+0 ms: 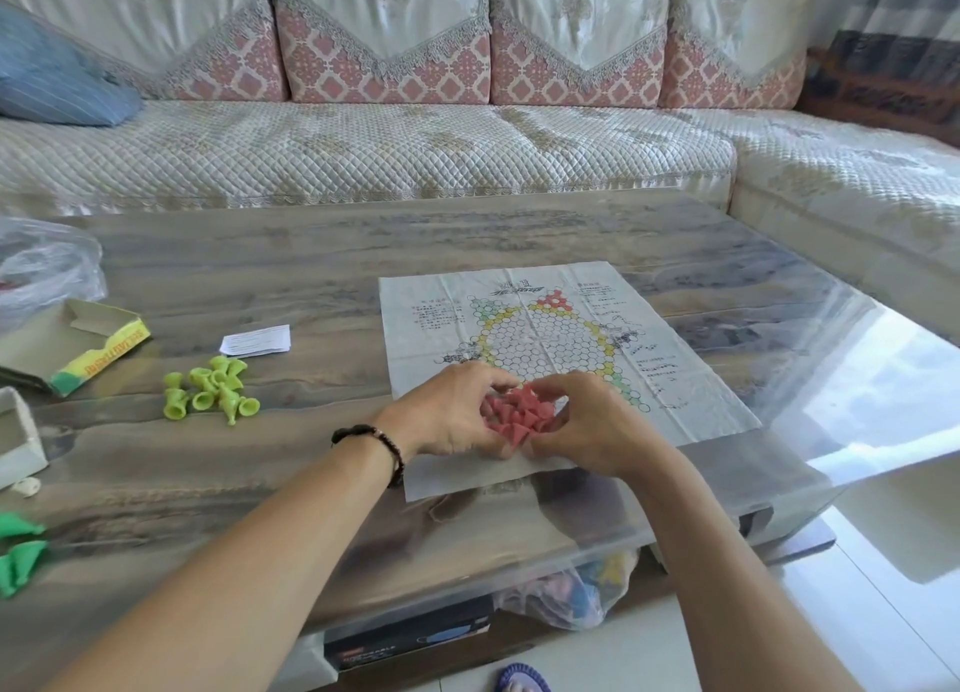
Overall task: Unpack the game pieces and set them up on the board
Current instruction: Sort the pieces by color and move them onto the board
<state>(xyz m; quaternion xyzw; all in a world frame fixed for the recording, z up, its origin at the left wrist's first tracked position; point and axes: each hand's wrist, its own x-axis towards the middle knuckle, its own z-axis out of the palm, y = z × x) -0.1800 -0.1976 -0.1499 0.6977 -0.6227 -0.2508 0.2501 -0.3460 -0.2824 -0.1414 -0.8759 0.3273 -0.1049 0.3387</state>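
Behind the grey-streaked coffee table (218, 255) runs a quilted sofa (363, 146), and left of the paper game board (550, 338) lie a loose clump of green pieces (210, 387), a folded slip (254, 339) and an open yellow-edged box (72, 348). On the board's near edge, the left hand (452, 413) and right hand (582, 421) curl around a heap of red cone pieces (517, 413), gripping them from both sides. These small cones point every which way, some tipped over, and the fingers hide part of the pile.

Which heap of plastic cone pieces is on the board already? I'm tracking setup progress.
The red plastic cone pieces, gathered between both hands on the paper game board. The green plastic cone pieces lie on the bare table, left of it.
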